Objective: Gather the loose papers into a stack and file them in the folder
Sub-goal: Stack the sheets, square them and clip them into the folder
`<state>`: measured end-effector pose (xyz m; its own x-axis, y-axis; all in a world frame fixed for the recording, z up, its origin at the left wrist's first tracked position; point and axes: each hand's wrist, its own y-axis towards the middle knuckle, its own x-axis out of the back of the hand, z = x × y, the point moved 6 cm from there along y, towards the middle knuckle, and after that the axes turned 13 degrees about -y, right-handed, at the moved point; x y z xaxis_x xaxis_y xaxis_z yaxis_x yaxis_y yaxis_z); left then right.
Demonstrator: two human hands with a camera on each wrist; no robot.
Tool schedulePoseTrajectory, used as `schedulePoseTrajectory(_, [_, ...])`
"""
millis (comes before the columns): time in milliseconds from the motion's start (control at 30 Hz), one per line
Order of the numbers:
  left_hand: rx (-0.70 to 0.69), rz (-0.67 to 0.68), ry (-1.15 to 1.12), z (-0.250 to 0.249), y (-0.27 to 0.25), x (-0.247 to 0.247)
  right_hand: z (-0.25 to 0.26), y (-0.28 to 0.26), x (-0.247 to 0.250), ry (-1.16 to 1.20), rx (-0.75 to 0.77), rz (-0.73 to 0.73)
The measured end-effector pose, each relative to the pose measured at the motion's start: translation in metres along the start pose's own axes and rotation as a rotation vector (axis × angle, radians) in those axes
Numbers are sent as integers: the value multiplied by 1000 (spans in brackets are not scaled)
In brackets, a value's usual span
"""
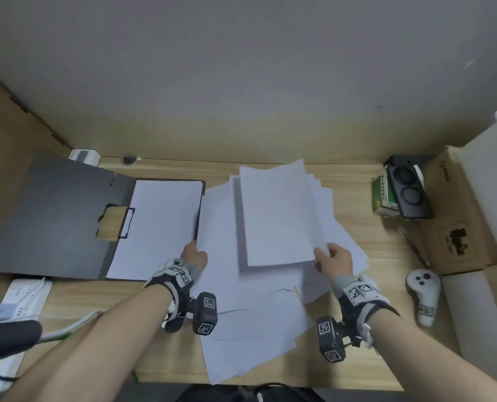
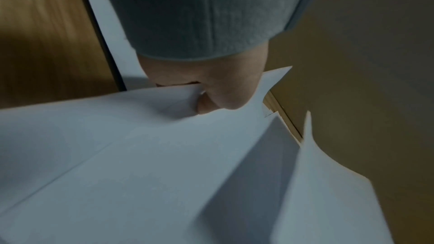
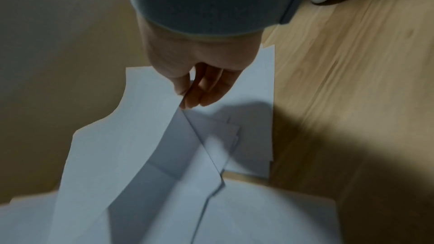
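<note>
White loose paper sheets [image 1: 250, 285], too many to count, lie spread on the light wooden bench [image 1: 357, 343]. One open dark grey folder [image 1: 53, 216] at the left holds one white sheet [image 1: 160, 227]. Left hand [image 1: 194, 255] pinches a sheet's edge beside the folder. Right hand [image 1: 334, 258] pinches one lifted sheet [image 1: 276, 216].

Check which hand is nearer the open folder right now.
Left. The left hand grips sheets of the loose papers right at the open folder, by its right edge. The right hand pinches a lifted sheet farther right, across the pile.
</note>
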<state>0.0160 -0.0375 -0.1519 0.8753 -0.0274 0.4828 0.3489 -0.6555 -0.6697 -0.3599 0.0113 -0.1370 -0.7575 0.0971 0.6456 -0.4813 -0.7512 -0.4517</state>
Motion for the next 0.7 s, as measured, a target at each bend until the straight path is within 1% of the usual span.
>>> schedulePoseTrajectory(67, [46,66,-68,8,1,-5,-3,-12,-20,-73,42,119])
schedulePoseTrajectory(133, [88,87,-212,15,-1,-9,-7,-23,-40,-114,59,221])
schedulePoseTrajectory(200, [139,88,-405,21,-5,-11,-10,-34,-58,-170,79,295])
schedulePoseTrajectory(267, [148,136,-563,28,-5,-18,-13,-41,-71,-218,88,340])
schedulePoseTrajectory(333, [79,170,-536,34,-8,-19,-15,-44,-81,-251,98,380])
schedulePoseTrajectory(433, [-18,129,-380,39,-12,-15,-10,-49,-85,-319,123,410])
schedulePoseTrajectory(500, [-59,116,-388,32,-13,-9,0,-46,-79,-324,120,354])
schedulePoseTrajectory(567, [-114,139,-401,15,-23,0,16,-42,-66,-220,114,244])
schedulePoseTrajectory(600, [-143,148,-397,7,-27,5,26,-40,-60,-144,114,212])
schedulePoseTrajectory(633, [-175,167,-391,-6,-35,13,39,-37,-57,-79,123,214])
schedulePoseTrajectory(700, [-244,224,-381,-29,-42,20,68,-34,-51,5,131,274])
